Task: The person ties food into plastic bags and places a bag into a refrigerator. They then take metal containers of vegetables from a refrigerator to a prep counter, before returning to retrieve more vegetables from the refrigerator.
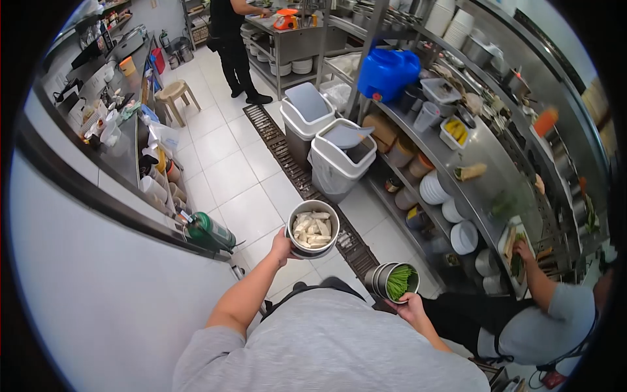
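My left hand [282, 248] is closed on the side of a round metal container [313, 253]. Pale, whitish cut pieces [312, 228], whose kind I cannot make out, fill it. Lower and to the right, my right hand [410, 308] grips a nested stack of round metal containers [377, 279], tilted towards me. Thin green cut stalks, perhaps string beans [400, 283], lie in the nearest one. Both loads are held above the floor at about waist height, apart from each other.
Two lidded bins [341, 171] stand ahead beside a floor drain grate [281, 147]. Steel shelving [418, 147] runs along the right, where a co-worker [555, 320] handles food on a board. Another person [228, 49] stands at the far counter. At left are a green cylinder [210, 230] and a stool [176, 93].
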`<state>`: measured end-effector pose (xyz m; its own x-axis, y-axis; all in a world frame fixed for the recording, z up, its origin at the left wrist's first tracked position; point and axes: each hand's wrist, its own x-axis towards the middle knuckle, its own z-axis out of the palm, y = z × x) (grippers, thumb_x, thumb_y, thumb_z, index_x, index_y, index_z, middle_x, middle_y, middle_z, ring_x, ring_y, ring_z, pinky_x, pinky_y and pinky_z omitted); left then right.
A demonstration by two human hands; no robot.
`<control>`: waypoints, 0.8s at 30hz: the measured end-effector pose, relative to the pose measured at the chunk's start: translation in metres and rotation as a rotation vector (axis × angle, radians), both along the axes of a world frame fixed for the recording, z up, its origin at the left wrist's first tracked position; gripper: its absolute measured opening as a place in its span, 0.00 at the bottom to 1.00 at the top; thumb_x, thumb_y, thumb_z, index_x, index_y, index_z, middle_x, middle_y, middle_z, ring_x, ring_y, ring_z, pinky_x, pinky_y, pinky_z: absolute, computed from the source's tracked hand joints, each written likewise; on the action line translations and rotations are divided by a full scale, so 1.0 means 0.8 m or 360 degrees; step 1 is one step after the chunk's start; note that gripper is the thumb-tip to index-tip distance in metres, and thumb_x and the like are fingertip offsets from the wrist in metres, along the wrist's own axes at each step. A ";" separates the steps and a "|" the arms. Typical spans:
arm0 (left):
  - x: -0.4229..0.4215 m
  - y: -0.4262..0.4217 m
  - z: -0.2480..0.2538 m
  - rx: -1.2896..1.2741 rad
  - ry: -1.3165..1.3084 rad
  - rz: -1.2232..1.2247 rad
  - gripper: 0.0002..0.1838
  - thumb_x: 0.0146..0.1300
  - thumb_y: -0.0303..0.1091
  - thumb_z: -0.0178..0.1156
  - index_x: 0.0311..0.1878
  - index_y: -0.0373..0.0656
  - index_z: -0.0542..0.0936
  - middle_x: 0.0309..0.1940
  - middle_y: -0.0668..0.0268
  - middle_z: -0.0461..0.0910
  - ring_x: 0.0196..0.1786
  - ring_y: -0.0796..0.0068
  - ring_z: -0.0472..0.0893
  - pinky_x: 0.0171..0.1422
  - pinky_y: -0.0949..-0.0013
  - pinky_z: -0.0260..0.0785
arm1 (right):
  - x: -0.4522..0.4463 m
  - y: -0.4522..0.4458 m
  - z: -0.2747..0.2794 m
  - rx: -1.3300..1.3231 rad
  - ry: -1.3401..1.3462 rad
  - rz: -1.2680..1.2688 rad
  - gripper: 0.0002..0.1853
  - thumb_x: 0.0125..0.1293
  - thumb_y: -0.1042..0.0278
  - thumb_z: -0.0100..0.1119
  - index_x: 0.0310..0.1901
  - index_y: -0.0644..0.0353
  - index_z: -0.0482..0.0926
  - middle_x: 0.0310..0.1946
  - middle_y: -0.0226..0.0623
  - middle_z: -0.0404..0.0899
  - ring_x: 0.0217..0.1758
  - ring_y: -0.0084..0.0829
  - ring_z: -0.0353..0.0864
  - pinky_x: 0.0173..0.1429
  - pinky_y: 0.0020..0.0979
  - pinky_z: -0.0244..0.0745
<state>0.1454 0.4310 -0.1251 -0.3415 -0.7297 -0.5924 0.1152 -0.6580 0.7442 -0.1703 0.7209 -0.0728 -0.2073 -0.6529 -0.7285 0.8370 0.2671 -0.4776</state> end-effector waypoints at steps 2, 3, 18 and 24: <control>0.010 -0.061 0.002 0.0000 0.0042 0.0024 0.30 0.50 0.18 0.41 0.60 0.47 0.61 0.40 0.54 0.75 0.32 0.52 0.81 0.26 0.48 0.79 | -0.002 -0.061 -0.005 0.0070 0.0012 0.0019 0.32 0.41 0.82 0.42 0.56 0.69 0.64 0.54 0.50 0.68 0.59 0.50 0.68 0.63 0.52 0.66; 0.012 -0.092 0.008 0.0021 0.0060 0.0072 0.30 0.50 0.19 0.40 0.61 0.48 0.61 0.42 0.53 0.74 0.32 0.51 0.81 0.27 0.47 0.79 | -0.005 -0.097 -0.004 0.0059 0.0112 0.0065 0.32 0.41 0.82 0.42 0.55 0.70 0.64 0.54 0.51 0.69 0.59 0.49 0.69 0.62 0.52 0.66; 0.189 -0.484 -0.012 0.0027 -0.0008 0.0838 0.25 0.56 0.21 0.41 0.60 0.46 0.61 0.44 0.51 0.75 0.38 0.49 0.81 0.27 0.49 0.79 | 0.037 -0.799 -0.033 -0.0151 0.0038 0.0799 0.28 0.40 0.81 0.45 0.50 0.75 0.68 0.48 0.51 0.73 0.51 0.47 0.75 0.57 0.43 0.71; 0.298 -0.676 -0.001 0.0049 -0.0167 0.1028 0.28 0.50 0.19 0.42 0.58 0.43 0.62 0.39 0.53 0.74 0.31 0.54 0.79 0.26 0.49 0.80 | 0.149 -1.037 -0.005 -0.0248 0.0077 0.0861 0.32 0.40 0.81 0.43 0.55 0.74 0.63 0.52 0.53 0.70 0.56 0.53 0.70 0.62 0.53 0.66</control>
